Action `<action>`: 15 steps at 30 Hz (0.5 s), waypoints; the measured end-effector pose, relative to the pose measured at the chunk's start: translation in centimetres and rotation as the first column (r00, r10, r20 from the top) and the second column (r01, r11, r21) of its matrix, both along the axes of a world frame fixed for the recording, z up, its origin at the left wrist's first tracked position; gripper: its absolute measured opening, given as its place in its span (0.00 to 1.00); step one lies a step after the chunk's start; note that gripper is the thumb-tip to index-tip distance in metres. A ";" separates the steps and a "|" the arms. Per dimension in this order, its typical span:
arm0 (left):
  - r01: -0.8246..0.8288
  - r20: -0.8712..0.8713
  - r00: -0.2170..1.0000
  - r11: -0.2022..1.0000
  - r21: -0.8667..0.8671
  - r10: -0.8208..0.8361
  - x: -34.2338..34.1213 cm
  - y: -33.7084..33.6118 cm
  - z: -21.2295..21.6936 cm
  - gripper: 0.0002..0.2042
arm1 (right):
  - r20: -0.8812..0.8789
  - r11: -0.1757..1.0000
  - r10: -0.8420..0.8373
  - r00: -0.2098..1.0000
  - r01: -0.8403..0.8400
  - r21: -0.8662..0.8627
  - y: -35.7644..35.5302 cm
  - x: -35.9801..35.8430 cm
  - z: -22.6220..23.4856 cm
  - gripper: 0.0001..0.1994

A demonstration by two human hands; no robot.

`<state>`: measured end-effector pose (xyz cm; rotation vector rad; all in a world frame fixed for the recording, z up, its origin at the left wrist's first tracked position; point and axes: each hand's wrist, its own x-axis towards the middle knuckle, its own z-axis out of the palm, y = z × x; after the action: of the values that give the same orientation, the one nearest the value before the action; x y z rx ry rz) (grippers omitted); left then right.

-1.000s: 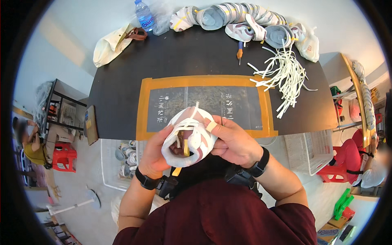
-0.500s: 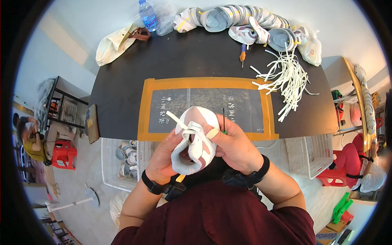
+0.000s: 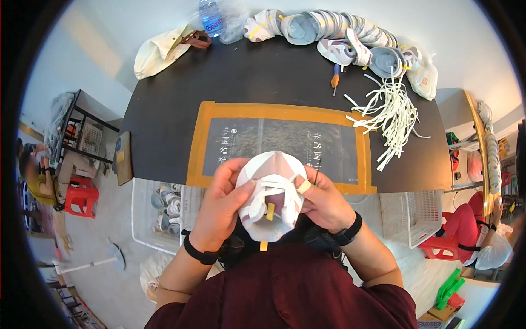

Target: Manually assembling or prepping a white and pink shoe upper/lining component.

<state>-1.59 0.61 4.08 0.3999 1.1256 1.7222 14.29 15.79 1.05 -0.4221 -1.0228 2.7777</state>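
Just past the table's near edge, I hold a white and dusty-pink shoe upper (image 3: 278,163), its toe pointing away from me. Flat white lace (image 3: 275,185) crosses its front, and a yellow loop (image 3: 270,211) shows in the opening. My left hand (image 3: 223,197) is closed on the upper's left side, thumb on top. On the other side, my right hand (image 3: 327,205) grips it, with pale tape (image 3: 303,186) around the thumb. A thin dark shaft (image 3: 316,174) sticks up from my right fingers; its handle is hidden.
On the dark table (image 3: 164,120) lie a taped clear sheet (image 3: 285,137), a bundle of white laces (image 3: 392,120), an orange-and-blue-handled tool (image 3: 335,77) and a row of uppers (image 3: 329,26). White crates (image 3: 143,219) stand below. A seated person (image 3: 466,219) is at right.
The upper has turned from a tilt to facing straight on, toe away. My left hand has shifted up along its side. The lace end that stuck out at the left no longer shows.
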 end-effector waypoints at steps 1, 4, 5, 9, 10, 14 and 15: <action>-0.005 -0.118 0.993 1.000 0.022 0.008 0.1 -0.2 0.4 0.20 | 0.001 1.000 -0.017 1.000 0.017 0.010 -0.1 0.1 0.3 0.16; -0.041 -0.298 0.953 0.998 0.048 0.053 0.5 -0.4 1.4 0.20 | -0.040 1.000 -0.024 0.999 0.024 0.013 -0.1 0.3 0.0 0.18; -0.044 -0.388 0.920 0.999 0.030 0.052 0.3 -0.5 1.5 0.20 | -0.058 0.999 -0.020 0.998 0.022 0.045 0.0 0.3 0.0 0.17; -0.033 -0.516 0.855 0.999 0.039 0.048 -0.4 -0.8 1.6 0.19 | -0.090 0.994 0.016 0.996 -0.006 0.108 0.0 0.3 -0.4 0.17; -0.032 -0.515 0.856 0.999 0.039 0.048 -0.3 -0.9 1.7 0.19 | -0.088 0.994 0.015 0.996 -0.006 0.108 0.0 0.3 -0.4 0.17; -0.105 -0.267 0.957 0.994 0.036 0.111 -0.5 -1.0 1.0 0.19 | -0.059 0.995 -0.013 0.998 0.018 0.101 -0.3 0.1 0.1 0.16; -0.120 -0.169 0.978 0.992 0.038 0.125 -0.7 -1.0 0.6 0.20 | -0.019 0.997 -0.028 0.999 0.030 0.078 -0.3 0.0 0.2 0.15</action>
<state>-2.34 -0.38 4.66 0.5123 1.2736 1.8399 14.32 15.45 1.22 -0.3976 -1.1081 2.7007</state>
